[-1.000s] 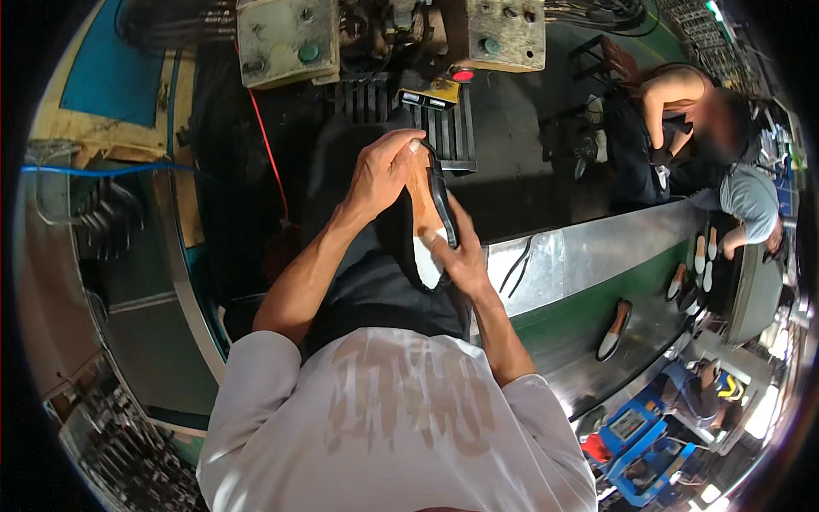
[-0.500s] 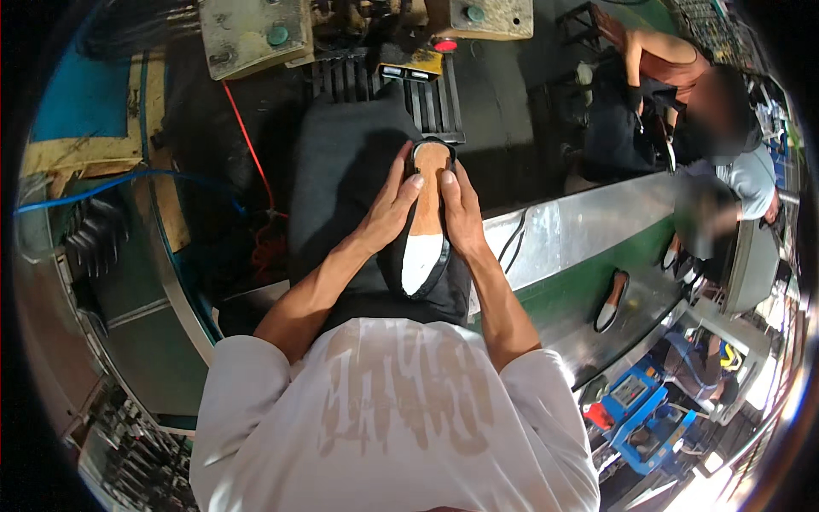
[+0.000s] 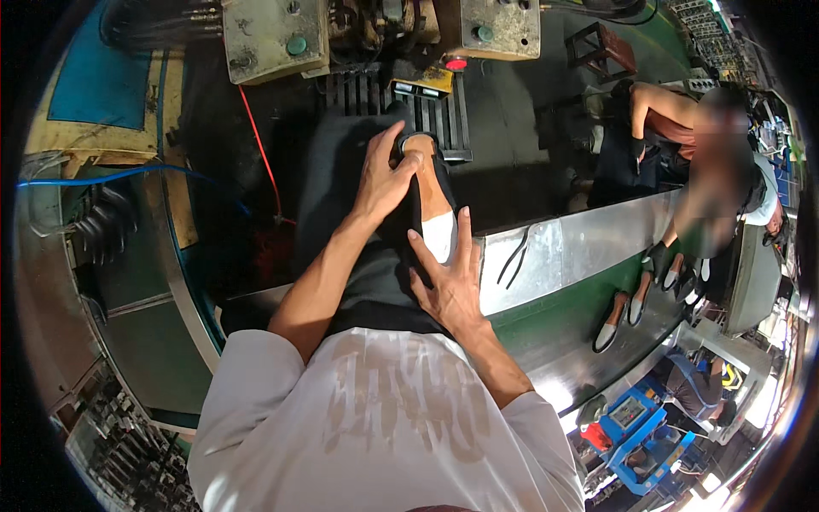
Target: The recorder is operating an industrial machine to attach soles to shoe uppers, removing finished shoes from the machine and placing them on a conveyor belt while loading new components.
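The shoe (image 3: 437,192) is over the lap (image 3: 380,290) — likely light and bendy. The left hand (image 3: 384,181) pinches its far end, probably a good spot; the right hand (image 3: 452,286) spreads wide around the near end.

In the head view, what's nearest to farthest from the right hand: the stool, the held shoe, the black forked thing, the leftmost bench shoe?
From the right hand:
1. Held shoe: at its spread fingers.
2. Black forked thing: just right, on the metal ledge.
3. Leftmost bench shoe: farther right, slightly lower.
4. Stool: upper right, beyond the ledge.
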`<state>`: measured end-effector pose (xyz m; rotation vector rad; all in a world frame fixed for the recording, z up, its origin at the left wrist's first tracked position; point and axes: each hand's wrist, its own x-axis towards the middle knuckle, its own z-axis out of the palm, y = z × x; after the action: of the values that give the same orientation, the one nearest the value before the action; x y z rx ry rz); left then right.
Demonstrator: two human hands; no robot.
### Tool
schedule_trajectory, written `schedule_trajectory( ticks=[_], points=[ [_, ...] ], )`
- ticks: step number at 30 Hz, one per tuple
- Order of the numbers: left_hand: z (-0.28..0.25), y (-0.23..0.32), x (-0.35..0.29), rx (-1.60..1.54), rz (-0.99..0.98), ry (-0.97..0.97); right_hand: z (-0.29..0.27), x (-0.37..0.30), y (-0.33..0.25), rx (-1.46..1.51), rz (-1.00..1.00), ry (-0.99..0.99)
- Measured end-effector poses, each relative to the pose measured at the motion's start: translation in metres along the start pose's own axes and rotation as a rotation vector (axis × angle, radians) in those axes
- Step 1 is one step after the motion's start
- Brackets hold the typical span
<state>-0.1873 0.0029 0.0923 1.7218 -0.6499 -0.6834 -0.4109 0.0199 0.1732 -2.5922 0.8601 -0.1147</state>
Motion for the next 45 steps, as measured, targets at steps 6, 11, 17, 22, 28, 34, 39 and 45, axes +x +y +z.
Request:
schedule_trajectory(
  ticks=[6, 11, 17, 22, 28, 34, 39, 45],
  points=[
    [-0.009, -0.03, 0.039, -0.042, 0.143, -0.102, 0.0, 0.001, 0.009, 0.069, -0.149, 0.029],
    [-0.006, -0.015, 0.033, 0.044, 0.041, -0.112, -0.01, 0.003, 0.015, 0.124, -0.157, 0.04],
    [-0.054, -0.019, 0.121, 0.019, 0.146, -0.055, -0.032, 0.026, 0.021, 0.354, -0.006, 0.139],
    [-0.107, 0.087, 0.256, -0.306, 0.117, 0.204, -0.07, 0.066, 0.036, 0.206, 0.022, 0.298],
    [-0.091, 0.173, 0.327, -0.797, -0.347, -0.291, -0.117, 0.162, 0.029, 0.125, -0.082, 0.422],
    [-0.132, 0.162, 0.27, -0.745, 0.069, -0.355, -0.143, 0.295, 0.009, 0.052, -0.301, 0.507],
    [-0.165, 0.142, 0.149, -0.696, 0.13, -0.321, -0.133, 0.384, -0.004, 0.142, -0.317, 0.554],
    [-0.18, 0.034, 0.034, -0.57, 0.017, -0.082, -0.078, 0.423, -0.008, 0.121, -0.342, 0.553]
  ],
)
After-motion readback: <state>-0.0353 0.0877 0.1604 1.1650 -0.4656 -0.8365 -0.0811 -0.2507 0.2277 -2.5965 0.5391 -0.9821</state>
